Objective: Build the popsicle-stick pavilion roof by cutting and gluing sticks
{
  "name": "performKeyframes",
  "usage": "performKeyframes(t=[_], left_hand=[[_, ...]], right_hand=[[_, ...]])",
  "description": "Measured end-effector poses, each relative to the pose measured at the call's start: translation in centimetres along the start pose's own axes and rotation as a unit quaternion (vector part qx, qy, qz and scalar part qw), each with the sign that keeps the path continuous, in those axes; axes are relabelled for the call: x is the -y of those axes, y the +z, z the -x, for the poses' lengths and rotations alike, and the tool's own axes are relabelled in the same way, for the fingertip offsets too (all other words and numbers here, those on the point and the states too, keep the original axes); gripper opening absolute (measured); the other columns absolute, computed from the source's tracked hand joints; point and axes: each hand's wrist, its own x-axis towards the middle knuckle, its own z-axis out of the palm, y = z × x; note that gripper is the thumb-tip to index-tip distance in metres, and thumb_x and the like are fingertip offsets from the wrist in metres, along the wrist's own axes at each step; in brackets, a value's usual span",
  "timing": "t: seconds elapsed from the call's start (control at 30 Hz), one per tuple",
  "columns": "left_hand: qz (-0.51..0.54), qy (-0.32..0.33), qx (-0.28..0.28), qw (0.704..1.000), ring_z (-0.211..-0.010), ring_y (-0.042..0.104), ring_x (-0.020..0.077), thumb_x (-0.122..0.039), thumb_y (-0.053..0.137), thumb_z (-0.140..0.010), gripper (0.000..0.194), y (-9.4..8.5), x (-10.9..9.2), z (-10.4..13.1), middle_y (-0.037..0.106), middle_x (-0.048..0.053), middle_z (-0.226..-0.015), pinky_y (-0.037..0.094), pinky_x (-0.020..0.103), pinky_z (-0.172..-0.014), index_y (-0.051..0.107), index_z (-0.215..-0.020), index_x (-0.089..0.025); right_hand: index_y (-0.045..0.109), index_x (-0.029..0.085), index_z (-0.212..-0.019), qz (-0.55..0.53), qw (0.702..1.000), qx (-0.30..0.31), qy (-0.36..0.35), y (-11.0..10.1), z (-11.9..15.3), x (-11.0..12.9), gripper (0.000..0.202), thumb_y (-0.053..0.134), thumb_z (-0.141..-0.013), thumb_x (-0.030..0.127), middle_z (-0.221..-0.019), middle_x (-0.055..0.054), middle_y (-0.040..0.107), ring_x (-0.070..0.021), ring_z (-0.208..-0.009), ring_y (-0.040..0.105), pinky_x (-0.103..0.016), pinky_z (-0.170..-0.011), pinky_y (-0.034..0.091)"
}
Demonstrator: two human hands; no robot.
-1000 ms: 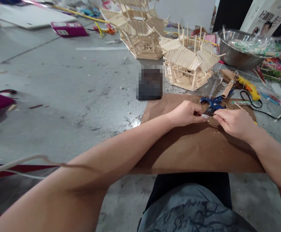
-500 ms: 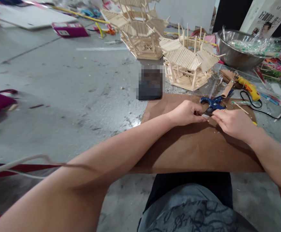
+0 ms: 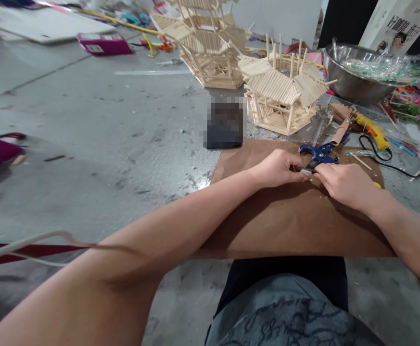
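My left hand (image 3: 276, 168) is closed in a pinch over the brown sheet, at one end of a small whitish piece (image 3: 306, 171). From the right, my right hand (image 3: 350, 185) meets it with fingers pressed together at the piece's other end. What exactly the piece is, I cannot make out. Just beyond my fingertips lies a blue-handled cutting tool (image 3: 320, 153), partly hidden by my hands. Brown cardboard (image 3: 292, 221) spreads beneath both hands, with a few tiny crumbs on it.
Two stick-built pavilion models, a tall one (image 3: 211, 57) and a shorter one (image 3: 280, 93), stand beyond the cardboard. A dark blurred-out object (image 3: 226, 127) sits left of them. At right are a yellow glue gun (image 3: 375, 134), its black cord and a steel bowl (image 3: 361, 77) of plastic packets.
My right hand has shifted slightly left and its fingers have moved a little at the whitish piece. My left hand stays almost where it was.
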Motion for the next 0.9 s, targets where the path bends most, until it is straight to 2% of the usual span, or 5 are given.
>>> performKeyframes(t=[0.3,0.9], left_hand=[[0.000,-0.002,-0.002,1.000,-0.048,0.037,0.0052,-0.033,0.062,-0.069,0.024,-0.17,-0.21,0.05,0.046,-0.005,-0.047,0.028,0.018,-0.048,0.059,-0.058,-0.012],[-0.002,-0.007,-0.003,1.000,-0.049,0.038,0.0056,-0.031,0.061,-0.069,0.022,-0.15,-0.22,-0.07,0.049,-0.004,-0.049,0.029,0.018,-0.048,0.059,-0.059,-0.012]], right_hand=[[0.056,0.015,-0.088,-0.021,0.999,0.037,0.017,-0.39,0.19,-0.33,0.029,0.030,-0.091,0.028,-0.076,-0.006,0.066,-0.0152,-0.061,0.058,-0.027,-0.048,0.021],[0.055,0.014,-0.088,-0.003,1.000,0.026,0.006,0.20,-0.11,-0.10,0.031,0.027,-0.092,0.028,-0.076,-0.007,0.065,-0.0142,-0.060,0.057,-0.027,-0.048,0.020]])
